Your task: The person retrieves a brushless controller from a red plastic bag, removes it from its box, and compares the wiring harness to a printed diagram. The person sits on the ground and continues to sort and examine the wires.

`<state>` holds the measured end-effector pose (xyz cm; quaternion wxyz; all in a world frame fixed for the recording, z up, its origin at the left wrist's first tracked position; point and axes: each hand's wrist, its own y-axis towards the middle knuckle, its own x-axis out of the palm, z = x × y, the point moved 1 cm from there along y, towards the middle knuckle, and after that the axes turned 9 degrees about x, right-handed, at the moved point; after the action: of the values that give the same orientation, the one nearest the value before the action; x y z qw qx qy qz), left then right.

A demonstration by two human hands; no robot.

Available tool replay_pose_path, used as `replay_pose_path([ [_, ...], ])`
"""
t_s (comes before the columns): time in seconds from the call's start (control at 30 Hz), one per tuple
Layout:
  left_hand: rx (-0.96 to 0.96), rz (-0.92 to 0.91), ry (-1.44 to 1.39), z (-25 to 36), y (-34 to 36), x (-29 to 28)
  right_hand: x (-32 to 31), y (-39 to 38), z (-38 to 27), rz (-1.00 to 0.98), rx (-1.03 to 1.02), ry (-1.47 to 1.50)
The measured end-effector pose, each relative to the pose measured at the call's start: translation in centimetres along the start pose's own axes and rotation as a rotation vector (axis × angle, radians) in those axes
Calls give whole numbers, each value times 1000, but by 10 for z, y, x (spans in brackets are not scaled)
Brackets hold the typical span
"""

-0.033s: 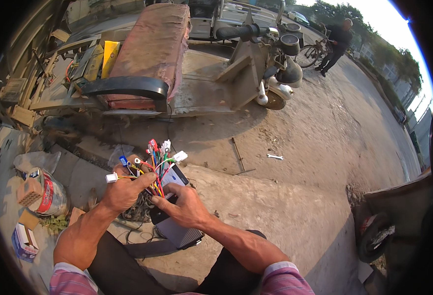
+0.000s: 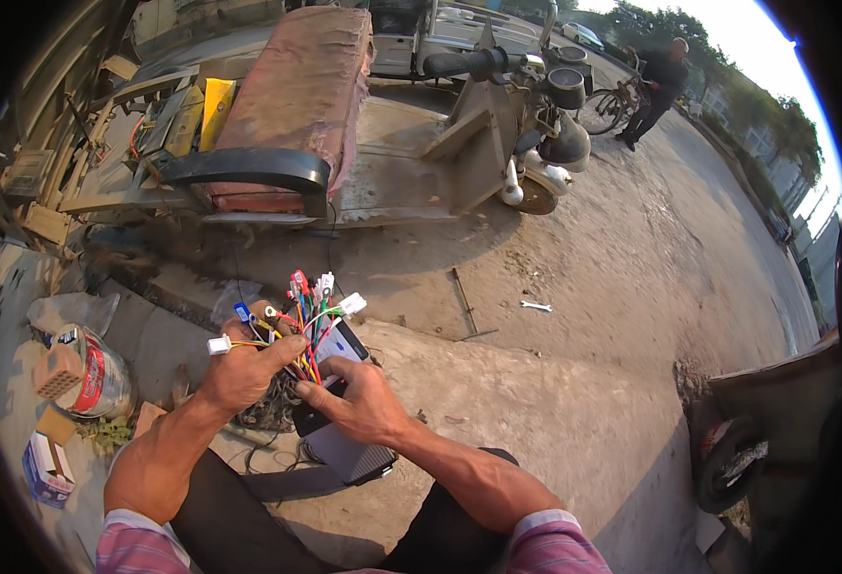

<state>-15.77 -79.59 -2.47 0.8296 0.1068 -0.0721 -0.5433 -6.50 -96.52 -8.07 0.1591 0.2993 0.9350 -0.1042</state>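
A bundle of coloured wires [image 2: 312,356] with connectors fans upward between my hands. My left hand [image 2: 244,373] closes round the wires at their left side, its thumb pressed across them. A white plug [image 2: 219,344] sticks out past its fingers, and a blue connector [image 2: 241,312] stands near it. My right hand [image 2: 359,397] pinches the lower part of the bundle between thumb and fingers. Red and white connectors [image 2: 352,303] spread at the top. Below the hands lies a grey, ribbed metal box [image 2: 349,453], partly hidden by the right hand and wrist.
A three-wheeled vehicle with a worn red seat [image 2: 292,86] stands ahead. On the ground lie a wrench [image 2: 535,305] and a thin metal rod [image 2: 463,298]. At left are a bucket [image 2: 105,378], a brick [image 2: 57,371] and a small box [image 2: 48,472]. A person [image 2: 660,91] stands beside a bicycle, far right.
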Motion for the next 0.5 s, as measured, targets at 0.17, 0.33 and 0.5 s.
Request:
replay_pose_path([
  [0.17,-7,10,15,1,-1,1,3,0,0,13,-48,34],
  [0.33,-20,-65,62,0,1,0,4,0,4,10,-61,36],
  [0.5,-21,-72,89,2,-1,-1,4,1,2,10,-51,60],
])
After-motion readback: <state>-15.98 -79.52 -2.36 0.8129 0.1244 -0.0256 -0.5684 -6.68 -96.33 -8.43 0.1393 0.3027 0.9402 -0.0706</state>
